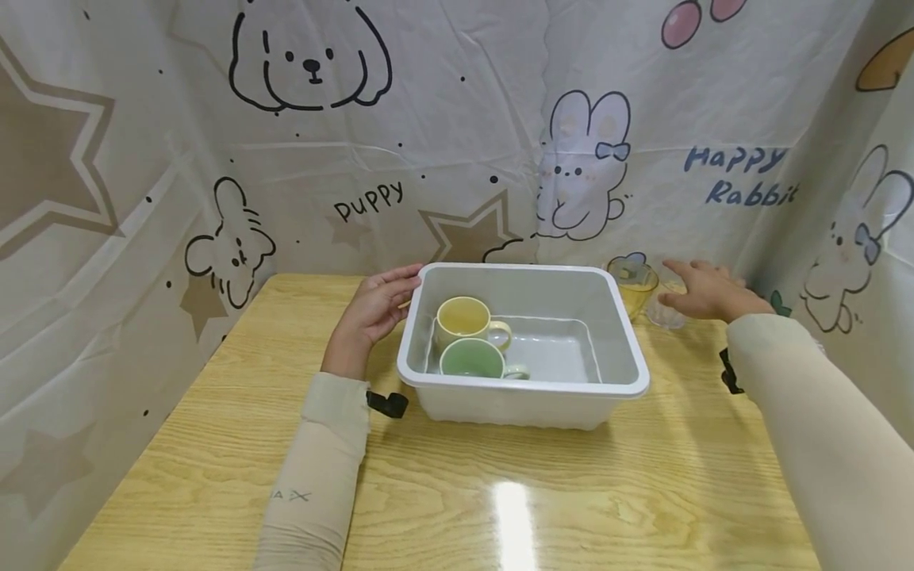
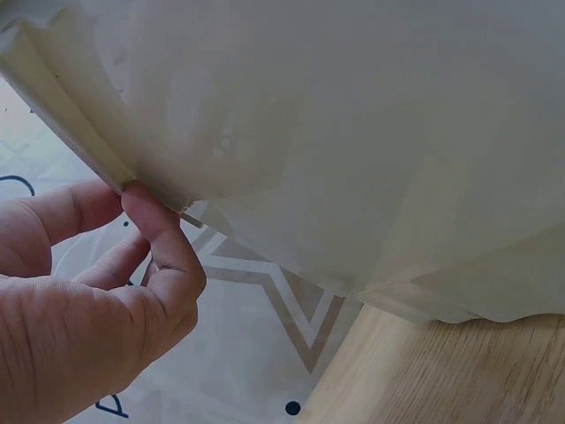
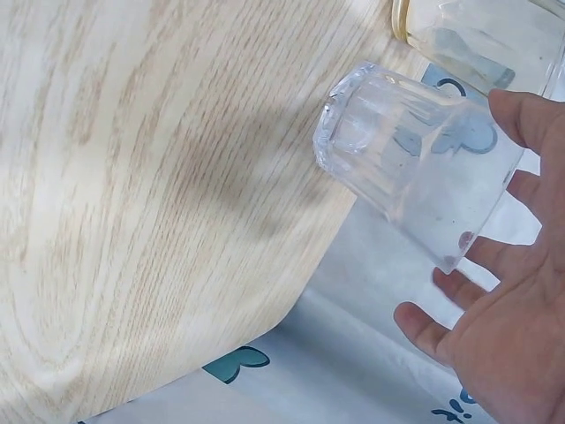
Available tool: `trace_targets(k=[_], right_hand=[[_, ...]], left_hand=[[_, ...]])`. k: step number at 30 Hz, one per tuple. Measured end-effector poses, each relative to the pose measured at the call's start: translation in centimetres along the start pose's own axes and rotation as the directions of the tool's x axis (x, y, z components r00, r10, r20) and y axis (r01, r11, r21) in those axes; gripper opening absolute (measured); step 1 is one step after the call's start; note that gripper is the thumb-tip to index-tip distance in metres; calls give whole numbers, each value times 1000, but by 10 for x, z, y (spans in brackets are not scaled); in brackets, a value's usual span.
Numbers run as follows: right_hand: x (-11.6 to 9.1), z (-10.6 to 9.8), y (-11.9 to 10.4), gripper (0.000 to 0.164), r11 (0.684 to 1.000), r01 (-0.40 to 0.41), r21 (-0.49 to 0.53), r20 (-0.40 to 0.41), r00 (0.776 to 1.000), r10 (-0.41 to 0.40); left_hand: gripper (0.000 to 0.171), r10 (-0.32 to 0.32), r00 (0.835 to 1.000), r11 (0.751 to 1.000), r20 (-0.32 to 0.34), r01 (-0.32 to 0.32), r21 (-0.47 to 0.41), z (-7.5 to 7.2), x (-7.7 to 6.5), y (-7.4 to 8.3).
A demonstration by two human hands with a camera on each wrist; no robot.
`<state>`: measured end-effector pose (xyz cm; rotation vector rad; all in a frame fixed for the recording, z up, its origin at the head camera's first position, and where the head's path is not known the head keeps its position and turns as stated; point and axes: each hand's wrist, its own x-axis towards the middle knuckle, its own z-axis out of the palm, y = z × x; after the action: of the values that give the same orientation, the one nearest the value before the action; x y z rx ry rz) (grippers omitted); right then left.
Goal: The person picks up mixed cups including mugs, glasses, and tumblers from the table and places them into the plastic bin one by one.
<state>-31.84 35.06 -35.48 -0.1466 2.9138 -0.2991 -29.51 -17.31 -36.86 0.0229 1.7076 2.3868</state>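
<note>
A white plastic tub [image 1: 524,390] stands on the wooden table, with a yellow mug [image 1: 462,317] and a green mug [image 1: 471,358] at the left inside it. My left hand [image 1: 376,311] pinches the tub's rim at its far left corner; the left wrist view has thumb and finger meeting on the tub's edge [image 2: 97,155]. Beyond the tub's right side, my right hand [image 1: 714,293] reaches over a clear drinking glass [image 1: 666,317]. In the right wrist view its fingers spread about the mouth of the glass [image 3: 415,163], not curled round it.
An amber-tinted glass [image 1: 634,297] stands left of the clear one, close to the tub's far right corner. A printed curtain [image 1: 457,143] hangs around the back and sides of the table [image 1: 428,492].
</note>
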Motion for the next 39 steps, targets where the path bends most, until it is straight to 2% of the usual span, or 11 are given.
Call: trace_targets(k=[5, 24, 30, 39], right_hand=[[1, 1, 2, 90, 1000, 5, 0, 3, 1000, -5], [-7, -5, -1, 75, 1000, 7, 5, -23, 1000, -6], [-11, -5, 4, 73, 1000, 9, 24, -27, 1000, -8], [-16, -8, 13, 72, 999, 41, 2, -38, 998, -41]], left_hand=[[40, 5, 1000, 1000, -3, -5, 10, 0, -1, 0], [41, 4, 1000, 1000, 1, -4, -3, -1, 1, 0], [42, 2, 1000, 1000, 1, -2, 4, 1, 1, -1], [39, 3, 1000, 1000, -9, -3, -2, 0, 1, -1]])
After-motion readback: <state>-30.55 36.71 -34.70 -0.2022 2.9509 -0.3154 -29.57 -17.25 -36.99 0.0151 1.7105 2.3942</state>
